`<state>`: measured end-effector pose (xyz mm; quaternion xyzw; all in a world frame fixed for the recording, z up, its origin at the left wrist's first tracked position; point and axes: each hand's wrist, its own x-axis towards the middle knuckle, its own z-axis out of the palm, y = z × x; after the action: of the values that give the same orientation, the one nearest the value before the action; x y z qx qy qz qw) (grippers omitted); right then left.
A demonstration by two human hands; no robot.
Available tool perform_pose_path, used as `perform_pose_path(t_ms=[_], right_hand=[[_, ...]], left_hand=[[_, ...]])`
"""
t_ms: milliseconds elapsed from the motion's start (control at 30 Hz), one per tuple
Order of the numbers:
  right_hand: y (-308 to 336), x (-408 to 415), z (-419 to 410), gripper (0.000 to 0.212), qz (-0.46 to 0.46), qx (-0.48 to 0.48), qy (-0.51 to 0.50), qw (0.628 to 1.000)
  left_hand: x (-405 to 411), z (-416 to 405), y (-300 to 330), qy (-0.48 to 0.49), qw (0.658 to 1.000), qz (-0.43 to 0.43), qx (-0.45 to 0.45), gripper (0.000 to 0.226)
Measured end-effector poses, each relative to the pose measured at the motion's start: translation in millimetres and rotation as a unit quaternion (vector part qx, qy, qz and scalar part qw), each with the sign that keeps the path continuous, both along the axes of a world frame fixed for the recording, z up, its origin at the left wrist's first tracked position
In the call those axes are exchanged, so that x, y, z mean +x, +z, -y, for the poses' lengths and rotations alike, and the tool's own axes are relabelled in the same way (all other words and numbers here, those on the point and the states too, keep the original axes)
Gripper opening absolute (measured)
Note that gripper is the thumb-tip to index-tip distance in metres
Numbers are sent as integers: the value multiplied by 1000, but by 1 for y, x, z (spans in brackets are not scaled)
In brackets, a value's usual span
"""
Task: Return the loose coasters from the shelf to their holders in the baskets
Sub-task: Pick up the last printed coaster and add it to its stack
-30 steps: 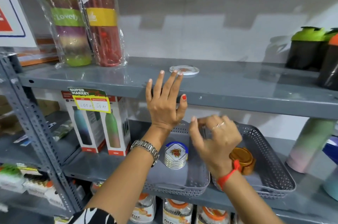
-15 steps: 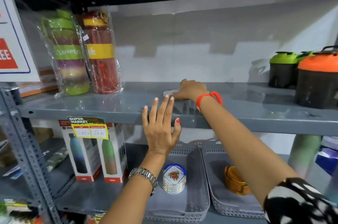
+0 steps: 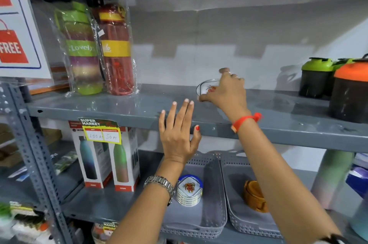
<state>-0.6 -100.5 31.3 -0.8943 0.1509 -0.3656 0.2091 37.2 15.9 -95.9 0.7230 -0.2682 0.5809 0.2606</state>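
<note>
A white coaster with a red flower [image 3: 207, 88] is tilted up off the upper grey shelf [image 3: 119, 108], pinched in my right hand [image 3: 227, 92]. My left hand [image 3: 179, 132] hovers open with fingers spread in front of the shelf edge, touching nothing. Below, on the lower shelf, the left grey basket [image 3: 215, 221] has a stack of matching white coasters in a blue-rimmed holder [image 3: 189, 190]. The right grey basket [image 3: 237, 223] contains a brown holder with brown coasters [image 3: 253, 194], partly hidden behind my right forearm.
Two wrapped bottles [image 3: 99, 50] stand at the upper shelf's left, and shaker cups with green and orange lids [image 3: 338, 86] at its right. Boxed bottles [image 3: 107, 156] sit left of the baskets, under a yellow price tag [image 3: 101, 132]. A pastel bottle [image 3: 330, 176] stands right.
My right hand rose from the right basket to the upper shelf, closed on the white coaster and tipped it up. My left hand stayed open near the shelf edge.
</note>
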Motion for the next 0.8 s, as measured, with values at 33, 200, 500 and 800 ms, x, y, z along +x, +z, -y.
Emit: perform_pose_path(t_ms=[33, 200, 500, 800], right_hand=[[-4, -12, -1, 98, 49, -6, 7, 999], [-29, -71, -12, 98, 238, 5, 87, 967], [-18, -139, -33, 91, 369, -27, 132, 920], [-22, -152, -34, 91, 361, -38, 155, 919]], left_hand=[[0, 0, 0, 1, 1000, 1, 0, 53], [-2, 1, 1, -7, 1000, 8, -8, 50], [-3, 0, 2, -2, 1000, 5, -8, 50], [-2, -1, 1, -17, 999, 35, -9, 48]])
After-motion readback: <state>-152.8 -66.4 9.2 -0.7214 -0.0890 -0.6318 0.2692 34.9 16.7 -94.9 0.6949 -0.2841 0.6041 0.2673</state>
